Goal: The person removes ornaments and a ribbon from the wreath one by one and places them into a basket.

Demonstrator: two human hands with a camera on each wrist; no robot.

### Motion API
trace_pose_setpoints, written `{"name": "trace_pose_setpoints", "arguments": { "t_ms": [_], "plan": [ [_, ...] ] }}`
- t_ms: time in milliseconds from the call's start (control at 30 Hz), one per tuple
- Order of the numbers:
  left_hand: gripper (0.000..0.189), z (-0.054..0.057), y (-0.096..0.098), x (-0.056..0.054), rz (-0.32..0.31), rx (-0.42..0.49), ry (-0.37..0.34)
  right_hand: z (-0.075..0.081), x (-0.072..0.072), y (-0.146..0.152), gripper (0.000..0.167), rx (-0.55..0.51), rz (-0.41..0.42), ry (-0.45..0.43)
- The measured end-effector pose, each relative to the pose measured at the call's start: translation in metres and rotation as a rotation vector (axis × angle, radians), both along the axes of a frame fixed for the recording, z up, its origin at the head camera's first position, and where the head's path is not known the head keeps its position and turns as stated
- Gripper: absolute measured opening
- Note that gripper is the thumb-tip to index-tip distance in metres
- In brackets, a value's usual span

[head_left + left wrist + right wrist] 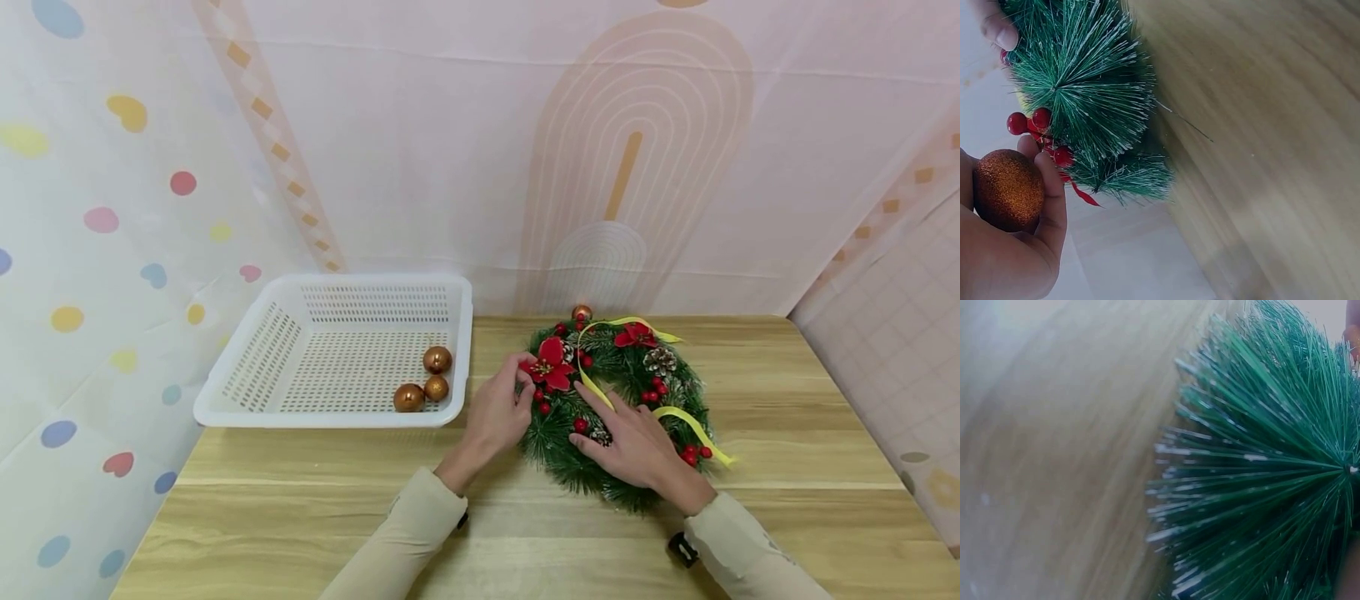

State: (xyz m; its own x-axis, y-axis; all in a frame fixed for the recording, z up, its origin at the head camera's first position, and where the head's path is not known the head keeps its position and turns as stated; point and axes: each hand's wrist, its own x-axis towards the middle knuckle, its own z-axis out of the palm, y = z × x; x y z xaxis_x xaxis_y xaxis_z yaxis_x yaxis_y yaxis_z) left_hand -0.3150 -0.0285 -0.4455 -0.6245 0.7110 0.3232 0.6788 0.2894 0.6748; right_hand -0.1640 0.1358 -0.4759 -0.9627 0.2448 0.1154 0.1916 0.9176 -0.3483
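A green pine wreath [555, 437] with red flowers, berries, pinecones and yellow ribbon [693, 427] lies on the table. At its left edge, my left hand [498, 410] has its fingertips beside a red poinsettia [550, 365]. The left wrist view reveals a glittery copper Christmas ball [1009, 190] held within that hand's curled fingers; the hand hides it in the head view. My right hand [633, 442] rests on the wreath's front part, index finger extended near the ribbon and thumb spread. Mostly green needles [1272, 469] fill the right wrist view.
Left of the wreath stands a white perforated basket [330, 419] with three copper balls, one of them [408, 398] near its front right corner. Another copper ball [581, 312] sits at the wreath's back edge. A patterned cloth [420, 167] hangs behind the wooden table [300, 508].
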Motion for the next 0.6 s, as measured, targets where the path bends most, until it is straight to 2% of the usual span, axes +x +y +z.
{"name": "trace_pose_setpoints", "arguments": {
  "t_ms": [300, 600],
  "plan": [
    [0.033, 0.0029, 0.0027, -0.0019, -0.008, -0.01, -0.024, 0.0007, 0.0005, -0.0006, 0.074, -0.013, -0.007, -0.008],
    [0.034, 0.0078, 0.0042, -0.0005, -0.092, 0.014, -0.11, 0.0008, 0.0006, -0.0002, 0.074, -0.025, -0.008, -0.016]
  ]
}}
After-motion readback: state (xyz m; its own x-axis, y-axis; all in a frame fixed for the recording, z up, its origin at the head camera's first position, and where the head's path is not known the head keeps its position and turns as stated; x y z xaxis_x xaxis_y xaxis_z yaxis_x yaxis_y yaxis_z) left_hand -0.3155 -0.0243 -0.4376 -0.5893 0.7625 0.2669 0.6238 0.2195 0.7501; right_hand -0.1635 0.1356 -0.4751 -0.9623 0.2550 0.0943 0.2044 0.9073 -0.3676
